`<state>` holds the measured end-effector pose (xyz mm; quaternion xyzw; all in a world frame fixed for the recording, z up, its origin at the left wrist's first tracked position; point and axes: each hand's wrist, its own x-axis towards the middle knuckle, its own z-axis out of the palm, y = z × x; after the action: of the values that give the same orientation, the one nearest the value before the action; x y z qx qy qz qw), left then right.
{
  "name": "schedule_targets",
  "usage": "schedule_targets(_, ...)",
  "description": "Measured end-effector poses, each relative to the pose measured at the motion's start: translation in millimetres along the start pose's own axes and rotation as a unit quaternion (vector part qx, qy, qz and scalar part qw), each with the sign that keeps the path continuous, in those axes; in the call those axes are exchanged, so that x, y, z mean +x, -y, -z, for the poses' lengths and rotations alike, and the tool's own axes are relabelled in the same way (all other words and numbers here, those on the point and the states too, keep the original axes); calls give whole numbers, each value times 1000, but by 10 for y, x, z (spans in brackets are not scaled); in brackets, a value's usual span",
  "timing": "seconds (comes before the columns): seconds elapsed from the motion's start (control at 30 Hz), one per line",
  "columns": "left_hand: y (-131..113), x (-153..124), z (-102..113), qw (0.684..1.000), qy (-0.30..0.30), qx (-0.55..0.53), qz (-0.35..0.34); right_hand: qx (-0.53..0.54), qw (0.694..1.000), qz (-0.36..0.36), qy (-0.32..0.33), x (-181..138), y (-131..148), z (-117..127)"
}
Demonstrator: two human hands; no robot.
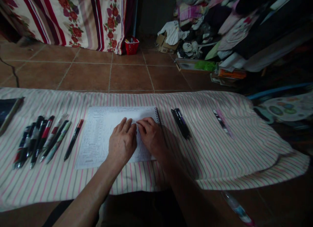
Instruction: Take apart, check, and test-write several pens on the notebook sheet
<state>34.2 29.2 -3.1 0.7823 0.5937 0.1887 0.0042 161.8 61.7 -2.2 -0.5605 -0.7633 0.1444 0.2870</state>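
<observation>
A spiral notebook (pixel 94 135) with printed or written pages lies on the striped cloth before me, its black coil along the right edge. My left hand (pixel 123 142) rests on the page, palm down, with the fingers stretched forward. Close beside it, my right hand (pixel 151 135) is over the same page, its thumb and fingertips drawn together. Whatever may be between those fingertips is too small to make out. A dark pen with a reddish end (pixel 73 139) lies just left of the notebook. Several black pens (pixel 181 123) are bunched to its right.
Several pens and markers (pixel 40 140) lie at the left, near a dark framed object (pixel 8 113). Two slim pens or pencils (pixel 223 123) sit farther right on the striped cloth (pixel 220 162). A red basket (pixel 132 46) and piled clothes (pixel 193 25) are beyond; a plastic bottle (pixel 237 207) lies below.
</observation>
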Motion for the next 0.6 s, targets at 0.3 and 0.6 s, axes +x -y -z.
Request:
schedule_targets(0.3,386,-97,381,988,-74,60,123,-8,1000,8,10,17,-33,-18)
schedule_targets(0.6,1024,-359,594,955,-82,180,222,7,1000,14,5,29,-95,-35)
